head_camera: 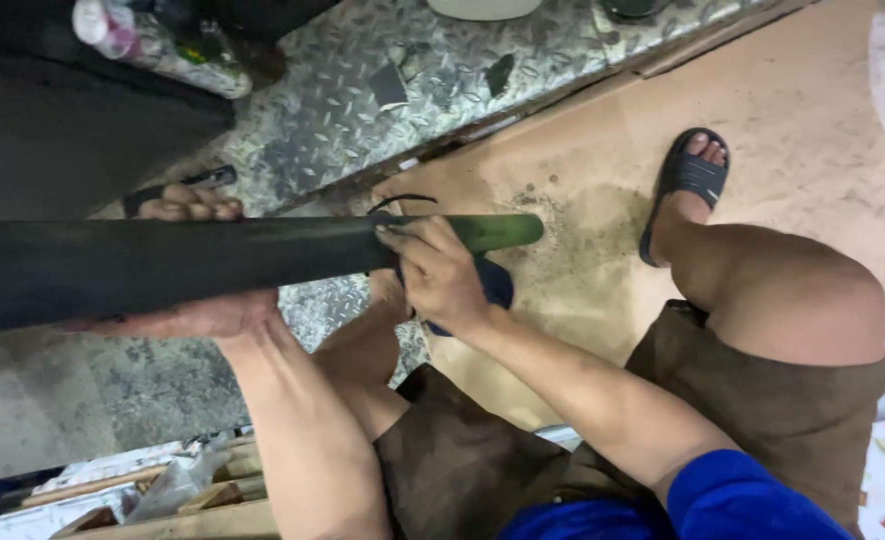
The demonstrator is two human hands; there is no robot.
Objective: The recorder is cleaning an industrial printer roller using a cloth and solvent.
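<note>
The long black tube (162, 265) runs off the left edge of the view, so its far end is cut off and its full length cannot be told. It hides most of the left hand (187, 255): only the fingertips (197, 205) show above its upper edge and the heel of the palm shows below it, so the hand is wrapped around the tube from underneath and clamped on it. The right hand (440, 275) has its fingers closed over the tube where the black covering ends. A blue slipper (492, 285) is mostly hidden behind that hand, and whether the hand touches it cannot be made out.

The tube is matte black, broad and slightly flattened, wider toward the left. A narrower dark green end (497, 231) sticks out of it on the right, rounded at the tip. A thin black loop (397, 203) lies just above the right hand; what it belongs to is unclear.

The long axis lies almost level across the view, the green end pointing right. The tube is held in the air in front of the person's knees, above a grey checker-plate floor (362, 100) and a tan board (782, 110). 1 foot in a black slipper (684, 180) rests on the board.
</note>
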